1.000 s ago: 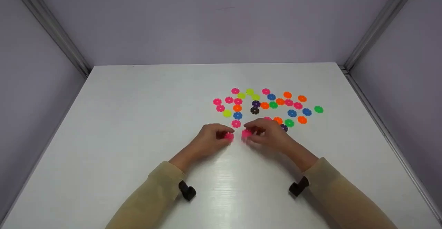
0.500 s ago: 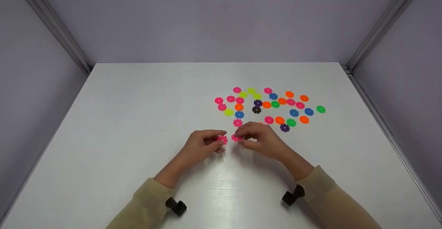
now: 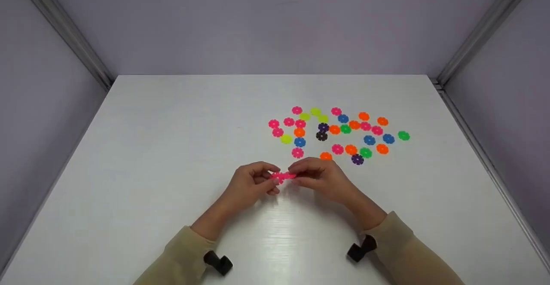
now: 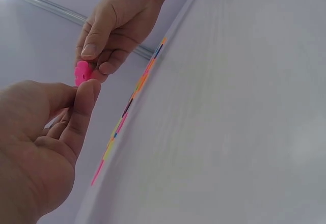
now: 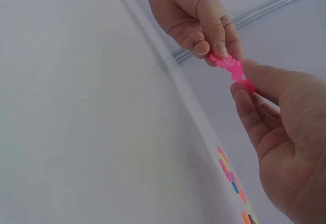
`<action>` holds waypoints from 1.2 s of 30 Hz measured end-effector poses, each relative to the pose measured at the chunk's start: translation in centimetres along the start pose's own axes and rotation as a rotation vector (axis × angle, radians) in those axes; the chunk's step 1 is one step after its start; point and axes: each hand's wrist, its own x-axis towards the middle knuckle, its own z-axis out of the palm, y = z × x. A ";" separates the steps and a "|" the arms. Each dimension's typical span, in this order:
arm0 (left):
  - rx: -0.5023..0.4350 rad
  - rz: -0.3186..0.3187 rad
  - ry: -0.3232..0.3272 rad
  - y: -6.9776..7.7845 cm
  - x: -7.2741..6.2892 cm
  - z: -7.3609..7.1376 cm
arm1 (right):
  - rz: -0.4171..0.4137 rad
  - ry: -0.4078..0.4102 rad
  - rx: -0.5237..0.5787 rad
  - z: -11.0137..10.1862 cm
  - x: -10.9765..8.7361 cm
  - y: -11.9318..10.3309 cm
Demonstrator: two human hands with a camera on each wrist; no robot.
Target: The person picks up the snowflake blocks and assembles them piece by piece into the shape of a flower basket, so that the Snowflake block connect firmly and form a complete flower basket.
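Above the near middle of the table, my left hand [image 3: 251, 186] pinches a pink notched building disc [image 3: 278, 178] between thumb and fingers. My right hand [image 3: 324, 177] pinches a second pink notched building disc [image 3: 291, 176] from the other side. In the head view the two discs meet edge to edge, set at different angles. The right wrist view has the pink discs [image 5: 235, 69] bridging the fingertips of both hands, partly covered by them. Seen from the left wrist, one pink disc [image 4: 82, 73] shows between the hands, above the table surface.
Several loose notched discs lie flat beyond the hands, including a pink one [image 3: 297, 152], an orange one [image 3: 325, 156], a dark purple one [image 3: 357, 159] and a green one [image 3: 403, 136]. The white table [image 3: 172, 139] is bounded by pale walls [image 3: 275, 27] at the back and sides.
Both hands have drawn back slightly toward the body. The two pink discs, apart before, have come together at their edges, and the left-hand disc has turned.
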 end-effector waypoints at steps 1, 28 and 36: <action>-0.003 0.003 0.002 0.0 0.0 0.0 | 0.002 0.004 0.006 0.0 0.0 0.0; -0.192 -0.073 -0.013 -0.3 0.0 0.3 | -0.047 0.120 0.099 1.8 -0.3 0.1; -0.211 -0.075 0.019 -0.5 0.3 0.6 | 0.025 0.081 0.067 1.0 0.0 0.2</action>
